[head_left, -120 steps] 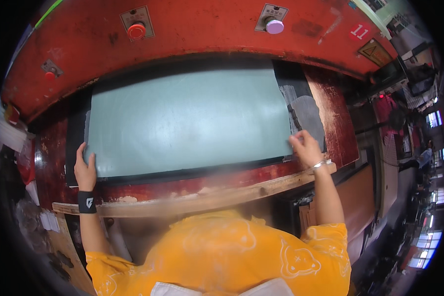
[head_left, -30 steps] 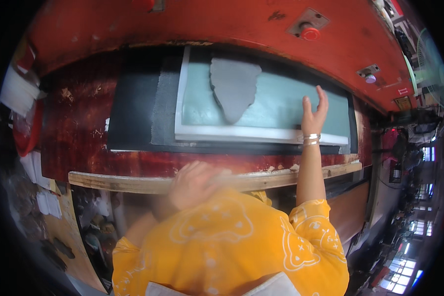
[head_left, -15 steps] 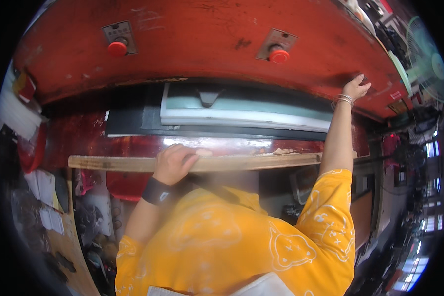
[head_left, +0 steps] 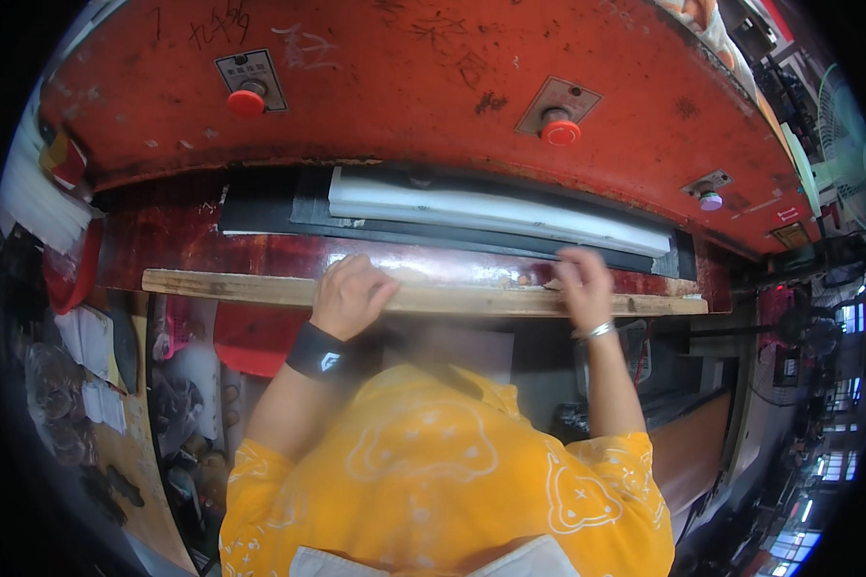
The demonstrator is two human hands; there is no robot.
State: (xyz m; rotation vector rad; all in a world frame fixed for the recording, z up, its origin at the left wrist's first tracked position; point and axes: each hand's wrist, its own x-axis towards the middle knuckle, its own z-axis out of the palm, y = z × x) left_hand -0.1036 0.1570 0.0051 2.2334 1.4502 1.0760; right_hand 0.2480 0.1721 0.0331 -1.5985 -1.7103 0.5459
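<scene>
Withdrawn from the right end of the red beam (head_left: 404, 106), my right hand (head_left: 585, 281) now blurs over the rail (head_left: 231, 286); I cannot tell whether it holds anything. My left hand (head_left: 351, 293) rests at the rail, fingers loosely bent, nothing seen in it. Placing of the white slab (head_left: 491, 213) looks done: it lies partly beneath the beam, beyond both hands, touching neither. What remains does not show.

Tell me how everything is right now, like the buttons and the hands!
Left hand, fingers curled, at the wooden rail
Right hand, blurred, fingers bent, by the wooden rail
White slab, lying flat, back part hidden
Red buttons, sticking out
Purple button, sticking out
Black wristband, on left wrist
Fan, running or not unclear
</scene>
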